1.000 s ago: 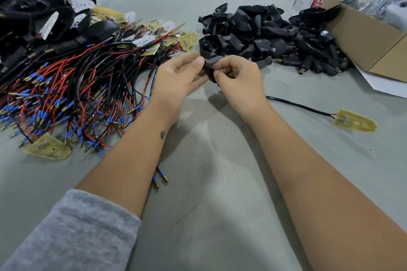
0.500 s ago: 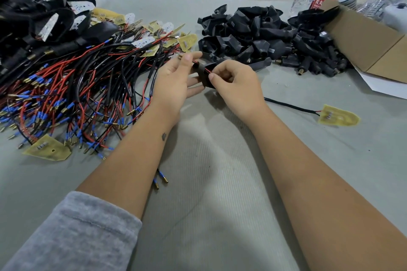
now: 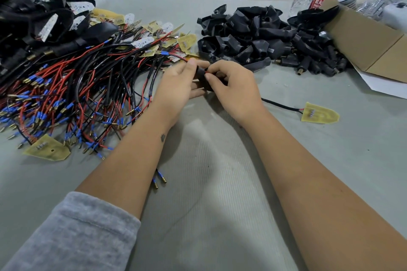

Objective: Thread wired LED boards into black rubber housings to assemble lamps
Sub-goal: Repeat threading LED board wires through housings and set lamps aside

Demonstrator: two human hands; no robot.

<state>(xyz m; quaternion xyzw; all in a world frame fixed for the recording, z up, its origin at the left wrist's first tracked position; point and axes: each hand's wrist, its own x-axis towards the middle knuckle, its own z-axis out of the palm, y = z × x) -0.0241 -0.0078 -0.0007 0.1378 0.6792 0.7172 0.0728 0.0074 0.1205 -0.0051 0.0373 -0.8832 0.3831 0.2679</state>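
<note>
Because the black rubber housing [image 3: 201, 79] pinched between your hands, left hand [image 3: 176, 86] and right hand [image 3: 233, 88], above the tabletop [image 3: 220, 182] looks soft and light, grip its body firmly, draw the thin red wire [image 3: 199, 68] gently, and spare the brittle-looking LED board [image 3: 320, 115] trailing at your right.

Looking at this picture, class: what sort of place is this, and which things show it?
Probably a small assembly workshop: a heap of wired LED boards, a pile of black rubber housings and an open cardboard box share one worktable.
</note>
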